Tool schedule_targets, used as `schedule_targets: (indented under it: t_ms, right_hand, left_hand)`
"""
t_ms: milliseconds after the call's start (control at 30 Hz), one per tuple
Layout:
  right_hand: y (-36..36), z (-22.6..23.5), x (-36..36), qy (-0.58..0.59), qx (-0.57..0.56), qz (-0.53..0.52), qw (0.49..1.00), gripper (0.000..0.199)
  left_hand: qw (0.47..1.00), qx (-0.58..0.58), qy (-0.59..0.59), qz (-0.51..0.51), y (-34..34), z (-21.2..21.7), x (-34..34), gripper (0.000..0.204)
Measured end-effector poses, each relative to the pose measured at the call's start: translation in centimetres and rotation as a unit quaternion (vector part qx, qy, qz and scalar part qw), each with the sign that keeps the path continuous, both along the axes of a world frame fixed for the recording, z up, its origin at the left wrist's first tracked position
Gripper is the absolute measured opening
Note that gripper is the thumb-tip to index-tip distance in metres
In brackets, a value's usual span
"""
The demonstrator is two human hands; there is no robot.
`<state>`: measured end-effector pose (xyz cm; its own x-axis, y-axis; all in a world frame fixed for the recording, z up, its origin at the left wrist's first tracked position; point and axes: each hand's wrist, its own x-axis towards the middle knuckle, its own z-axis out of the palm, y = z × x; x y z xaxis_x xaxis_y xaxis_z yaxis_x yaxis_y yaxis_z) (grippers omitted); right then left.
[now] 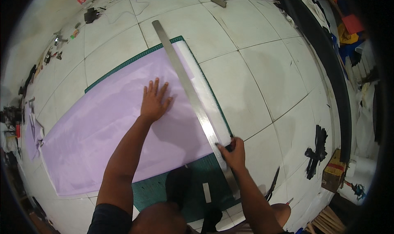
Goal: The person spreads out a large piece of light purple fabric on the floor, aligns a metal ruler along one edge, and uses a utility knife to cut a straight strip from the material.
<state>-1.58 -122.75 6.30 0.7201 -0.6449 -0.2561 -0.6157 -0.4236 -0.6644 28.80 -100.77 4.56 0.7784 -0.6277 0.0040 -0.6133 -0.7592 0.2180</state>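
Note:
A lilac fabric sheet (94, 147) lies spread over a green cutting mat (164, 189), with a white layer (205, 86) showing along its right side. A long metal ruler (180, 72) runs slantwise across the fabric near that side, extending beyond the mat at the far end. My left hand (154, 102) rests flat on the lilac fabric, fingers spread, left of the ruler. At the white layer's near corner, my right hand (234, 154) has thumb and fingers closed on the edge, right beside the ruler. Its fingertips are partly hidden.
A small white strip (207, 192) lies on the mat near my feet. Black scissors (273, 184) are on the tiled floor to the right, with a black bundle (316, 152) and a cardboard box (333, 171) farther right. A long black roll (328, 53) borders the floor.

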Motion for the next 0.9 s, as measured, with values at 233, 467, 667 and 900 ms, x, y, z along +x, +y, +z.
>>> schedule_targets:
  t_ms: [233, 467, 667, 900]
  right_hand:
    - [4.0, 0.7, -8.6, 0.067, -0.087, 0.114, 0.987, 0.067]
    - [3.1, -1.7, -9.6, -0.067, -0.069, 0.052, 0.994, 0.058]
    - [3.3, -1.7, -8.4, -0.112, -0.115, 0.094, 0.983, 0.051]
    - [3.4, -2.1, -8.5, -0.115, -0.130, 0.084, 0.981, 0.052]
  left_hand:
    - [0.994, 0.051, 0.100, -0.008, -2.0, 1.0, -0.2, 0.060]
    - [0.993, 0.060, 0.104, 0.003, -2.5, 1.4, -0.3, 0.061]
    - [0.991, 0.056, 0.118, 0.006, -2.6, 0.9, 0.6, 0.064]
    - [0.999, 0.028, 0.020, -0.016, -4.0, 1.8, 0.0, 0.071]
